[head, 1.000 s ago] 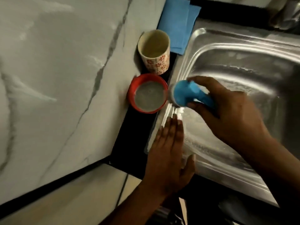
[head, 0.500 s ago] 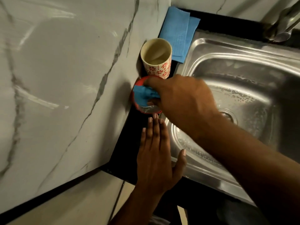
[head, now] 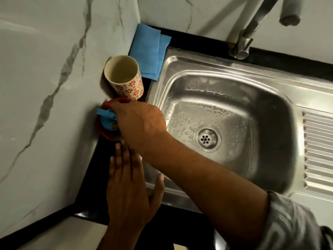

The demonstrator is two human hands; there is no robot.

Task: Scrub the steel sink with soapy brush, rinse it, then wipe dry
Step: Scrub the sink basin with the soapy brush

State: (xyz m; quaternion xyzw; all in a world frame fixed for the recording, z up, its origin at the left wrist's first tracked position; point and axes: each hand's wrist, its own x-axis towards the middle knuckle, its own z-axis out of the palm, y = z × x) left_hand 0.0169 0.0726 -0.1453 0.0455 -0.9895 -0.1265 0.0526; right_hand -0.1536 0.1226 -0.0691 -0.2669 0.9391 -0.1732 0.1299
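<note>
Our brush (head: 106, 116) moves out of the sink (head: 182, 69) into the red bowl (head: 103, 135) at its nine o'clock, right hand (head: 140, 125) clamped round it; left hand (head: 129, 186) lies flat at the bowl's six, fingers together.

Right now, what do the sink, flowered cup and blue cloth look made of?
Sink: stainless steel, brushed sheen, bright reflections, pressed drainer ribs. Flowered cup: probably ceramic or melamine; cream matte body, printed red flowers; cannot tell which. Blue cloth: soft fabric, maybe microfibre; matte, folded flat.
</note>
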